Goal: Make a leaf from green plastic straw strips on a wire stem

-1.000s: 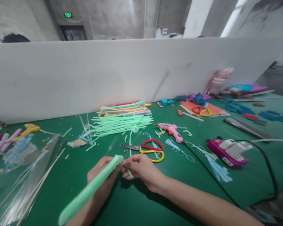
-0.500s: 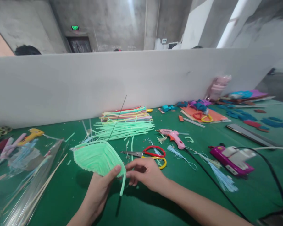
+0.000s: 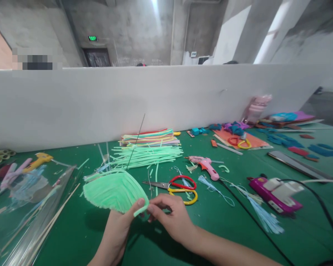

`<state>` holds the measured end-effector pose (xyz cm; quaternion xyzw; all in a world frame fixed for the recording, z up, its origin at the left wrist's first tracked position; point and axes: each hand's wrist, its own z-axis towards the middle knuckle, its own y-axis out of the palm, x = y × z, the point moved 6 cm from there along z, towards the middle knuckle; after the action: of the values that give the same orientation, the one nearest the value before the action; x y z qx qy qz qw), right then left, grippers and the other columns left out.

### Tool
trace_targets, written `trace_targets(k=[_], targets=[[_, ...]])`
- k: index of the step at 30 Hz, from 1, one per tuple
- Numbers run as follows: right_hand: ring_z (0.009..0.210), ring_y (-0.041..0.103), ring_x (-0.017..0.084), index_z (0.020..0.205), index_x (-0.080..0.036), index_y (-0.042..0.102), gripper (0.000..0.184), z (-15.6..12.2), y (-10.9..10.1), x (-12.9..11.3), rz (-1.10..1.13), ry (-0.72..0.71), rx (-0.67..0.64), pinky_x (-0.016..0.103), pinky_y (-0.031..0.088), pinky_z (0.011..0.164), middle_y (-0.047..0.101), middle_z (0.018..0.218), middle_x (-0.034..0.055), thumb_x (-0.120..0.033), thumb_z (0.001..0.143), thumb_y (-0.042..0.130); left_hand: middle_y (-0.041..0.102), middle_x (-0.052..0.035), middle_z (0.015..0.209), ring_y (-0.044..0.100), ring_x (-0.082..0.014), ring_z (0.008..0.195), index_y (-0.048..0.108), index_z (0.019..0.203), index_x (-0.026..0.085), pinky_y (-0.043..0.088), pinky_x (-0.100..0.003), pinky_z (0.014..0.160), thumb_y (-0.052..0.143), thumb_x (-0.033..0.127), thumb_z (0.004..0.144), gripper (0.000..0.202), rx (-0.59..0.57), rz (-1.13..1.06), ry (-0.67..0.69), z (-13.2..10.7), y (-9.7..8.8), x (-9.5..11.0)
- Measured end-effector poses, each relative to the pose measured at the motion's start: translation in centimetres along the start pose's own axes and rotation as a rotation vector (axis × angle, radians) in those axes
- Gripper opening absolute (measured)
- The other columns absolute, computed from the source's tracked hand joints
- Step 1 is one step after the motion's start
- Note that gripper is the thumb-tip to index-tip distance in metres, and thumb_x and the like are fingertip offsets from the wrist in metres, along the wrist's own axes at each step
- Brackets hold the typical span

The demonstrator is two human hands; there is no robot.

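Observation:
My left hand (image 3: 119, 231) pinches the lower right corner of a light green fan-shaped piece (image 3: 113, 189) made of thin strips laid side by side, held above the green table (image 3: 80, 225). A thin dark wire (image 3: 135, 142) sticks up from the piece. My right hand (image 3: 170, 216) has its fingers pinched on a loose green strip end (image 3: 141, 210) at that same corner. Red and yellow scissors (image 3: 180, 184) lie just beyond my right hand.
A pile of green strips (image 3: 144, 153) and a stack of coloured sheets (image 3: 150, 136) lie behind. A pink glue gun (image 3: 205, 165), a purple device (image 3: 274, 189) with black cable, blue tassels (image 3: 262, 214), clear plastic wrap (image 3: 24, 207) at left, a white partition (image 3: 155, 96) at back.
A second ago the green piece was seen edge-on; it has turned to show its flat fan face. The loose strip hanging down has been folded up against the corner.

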<state>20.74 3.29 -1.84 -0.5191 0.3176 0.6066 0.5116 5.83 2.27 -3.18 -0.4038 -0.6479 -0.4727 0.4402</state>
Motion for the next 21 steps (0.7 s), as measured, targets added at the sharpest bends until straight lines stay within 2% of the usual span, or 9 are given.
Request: trace_targets(k=[8,12,14,17,19,21], targets=[[0.051,0.057,0.010,0.073,-0.016,0.062,0.034,0.0,0.7,0.5,0.230,0.136,0.043,0.021,0.046,0.052,0.061,0.060,-0.0006,-0.048,0.083,0.062,0.065,-0.0020,0.060,0.058,-0.0191,0.063,0.064,0.058,0.017,0.046,-0.030,0.068,0.079,0.038,0.065,0.026,0.022,0.291,0.174,-0.3,-0.4,0.8],[0.056,0.059,0.011,0.075,-0.016,0.062,0.036,0.1,1.0,0.9,0.306,0.184,-0.016,0.023,0.048,0.057,0.061,0.065,-0.0005,-0.052,0.080,0.064,0.071,-0.0049,0.078,0.063,-0.0220,0.076,0.068,0.074,0.016,0.048,-0.031,0.074,0.081,0.039,0.062,0.029,0.047,0.137,0.124,-0.3,-0.4,0.9],[0.060,0.061,0.012,0.080,-0.015,0.065,0.038,0.4,1.0,1.0,0.325,0.188,-0.072,0.023,0.048,0.058,0.063,0.069,0.0009,-0.054,0.079,0.064,0.071,-0.0047,0.077,0.063,-0.0215,0.073,0.068,0.079,0.015,0.049,-0.031,0.071,0.083,0.038,0.059,0.034,0.057,0.082,0.111,-0.2,-0.5,1.0],[0.064,0.062,0.012,0.091,-0.015,0.067,0.043,1.0,0.1,1.2,0.389,0.197,-0.031,0.022,0.048,0.056,0.065,0.076,0.0033,-0.057,0.080,0.061,0.071,-0.0052,0.077,0.064,-0.0224,0.073,0.070,0.082,0.015,0.049,-0.030,0.070,0.086,0.037,0.056,0.038,0.062,0.138,0.127,-0.1,-0.9,1.2],[0.064,0.060,0.011,0.095,-0.016,0.067,0.044,1.4,-0.5,1.3,0.451,0.233,-0.001,0.022,0.047,0.055,0.065,0.080,0.0039,-0.056,0.079,0.064,0.073,-0.0071,0.084,0.065,-0.0255,0.082,0.071,0.087,0.015,0.049,-0.032,0.076,0.085,0.038,0.056,0.041,0.075,0.180,0.114,-0.1,-1.3,1.0],[0.061,0.058,0.010,0.093,-0.015,0.067,0.042,1.6,-0.6,1.4,0.517,0.291,-0.031,0.020,0.045,0.054,0.064,0.077,0.0028,-0.053,0.076,0.069,0.074,-0.0075,0.089,0.065,-0.0278,0.092,0.072,0.089,0.016,0.047,-0.033,0.084,0.084,0.040,0.058,0.041,0.104,0.200,0.117,-0.1,-1.7,0.8]])
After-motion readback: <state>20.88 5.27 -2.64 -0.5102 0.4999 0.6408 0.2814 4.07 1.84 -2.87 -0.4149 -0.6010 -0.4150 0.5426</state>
